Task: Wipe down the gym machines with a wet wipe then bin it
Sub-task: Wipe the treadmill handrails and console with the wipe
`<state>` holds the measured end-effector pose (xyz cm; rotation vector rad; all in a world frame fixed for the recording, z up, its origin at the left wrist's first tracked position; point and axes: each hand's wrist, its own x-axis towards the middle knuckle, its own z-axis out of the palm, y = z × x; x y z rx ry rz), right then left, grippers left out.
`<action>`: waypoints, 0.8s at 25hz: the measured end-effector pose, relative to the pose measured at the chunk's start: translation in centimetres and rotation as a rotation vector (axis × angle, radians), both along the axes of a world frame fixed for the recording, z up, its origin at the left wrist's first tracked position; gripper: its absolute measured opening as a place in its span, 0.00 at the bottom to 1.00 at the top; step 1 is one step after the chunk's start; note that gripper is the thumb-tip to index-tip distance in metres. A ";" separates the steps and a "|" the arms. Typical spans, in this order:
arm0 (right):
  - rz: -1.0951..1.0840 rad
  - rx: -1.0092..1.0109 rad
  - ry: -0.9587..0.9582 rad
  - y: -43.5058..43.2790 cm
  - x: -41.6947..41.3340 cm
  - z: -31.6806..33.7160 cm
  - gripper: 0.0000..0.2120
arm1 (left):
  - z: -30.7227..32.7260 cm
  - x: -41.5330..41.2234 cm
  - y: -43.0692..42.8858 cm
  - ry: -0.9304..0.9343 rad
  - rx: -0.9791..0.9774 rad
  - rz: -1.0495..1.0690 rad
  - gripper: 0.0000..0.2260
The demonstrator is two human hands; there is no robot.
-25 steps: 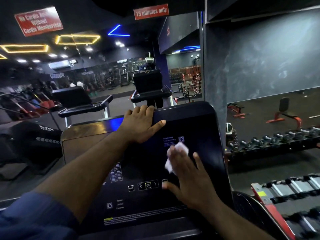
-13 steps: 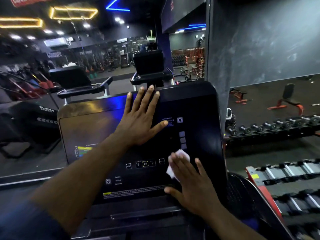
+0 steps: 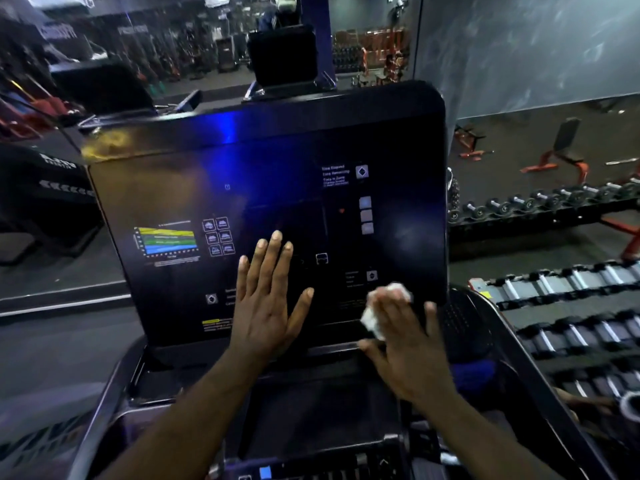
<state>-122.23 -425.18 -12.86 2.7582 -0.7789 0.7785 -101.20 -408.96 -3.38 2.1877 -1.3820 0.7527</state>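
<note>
Both grips wide, flat on glossy console [image 3: 277, 161]: left hand [image 3: 266, 306] bare, right hand [image 3: 410, 351] over crumpled wipe [image 3: 373, 322].

A crumpled white wipe [image 3: 373, 322] lies against the treadmill's dark console [image 3: 277, 168].

Row of dumbbells [image 3: 526, 204] at right, red-framed bench [image 3: 565, 135] beyond, grey wall [image 3: 536, 46] behind

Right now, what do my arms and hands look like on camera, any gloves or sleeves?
The left hand and right hand are bare: no gloves, rings, watch or wristband showing. The left forearm and right forearm are uncovered down to the picture's bottom edge; no sleeve is in view.
</note>
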 end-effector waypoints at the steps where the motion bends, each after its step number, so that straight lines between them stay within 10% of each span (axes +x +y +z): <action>1: -0.118 0.036 -0.042 -0.9 -0.9 -0.3 0.37 | -0.8 0.0 0.6 0.001 0.010 0.018 0.35; 4: -0.364 0.233 -0.188 -2.3 1.4 3.9 0.41 | -2.2 0.9 2.1 -0.003 0.030 0.060 0.35; 9: 0.126 0.025 0.133 3.4 4.1 2.9 0.40 | -2.4 2.0 3.9 0.007 0.010 0.059 0.35; 14: -0.205 0.248 -0.171 1.0 9.5 11.0 0.41 | 0.6 5.6 6.3 0.005 0.008 0.092 0.34; 20: 0.149 -0.034 0.118 5.9 11.4 9.1 0.39 | 1.8 9.2 9.1 -0.004 -0.123 0.107 0.31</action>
